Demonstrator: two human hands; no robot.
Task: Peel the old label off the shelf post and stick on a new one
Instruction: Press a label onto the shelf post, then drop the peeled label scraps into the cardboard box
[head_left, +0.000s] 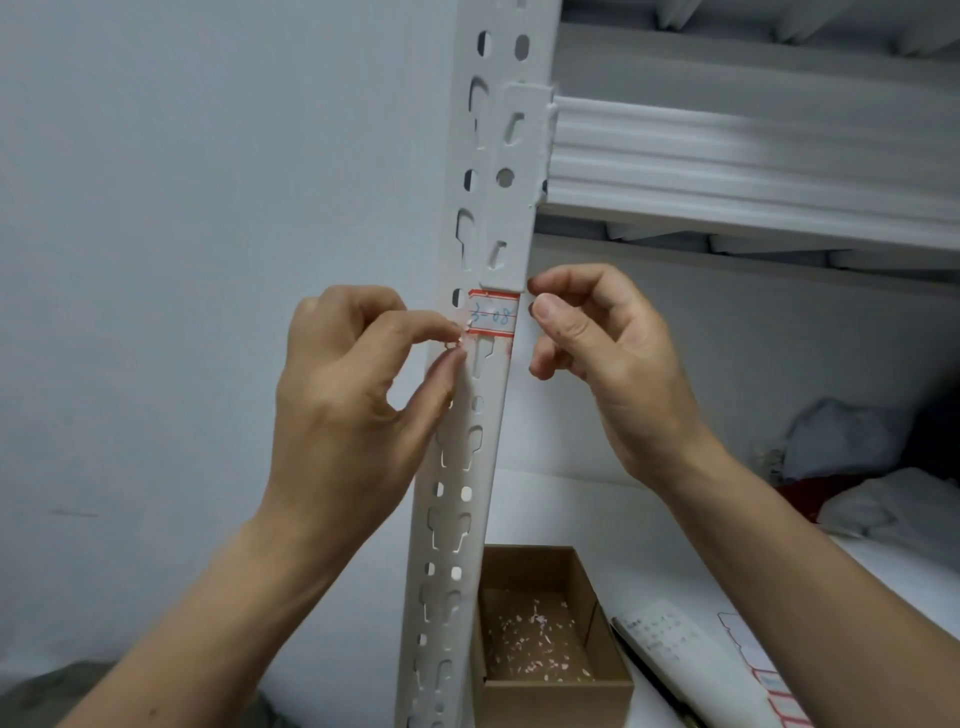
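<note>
My left hand (343, 395) pinches the old label (493, 317) by its ragged lower-left corner, midway up the shelf post (485, 467). My right hand (608, 358) curls beside the post's edge, grip unclear. Pulled fast, the paper may shred, leaving residue.

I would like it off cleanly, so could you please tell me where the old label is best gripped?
Take the old label at its lower left corner, coming in from the left, where the left hand pinches. That corner looks ragged and lifted, so it offers an edge, while the rest lies flat against the post.
</note>
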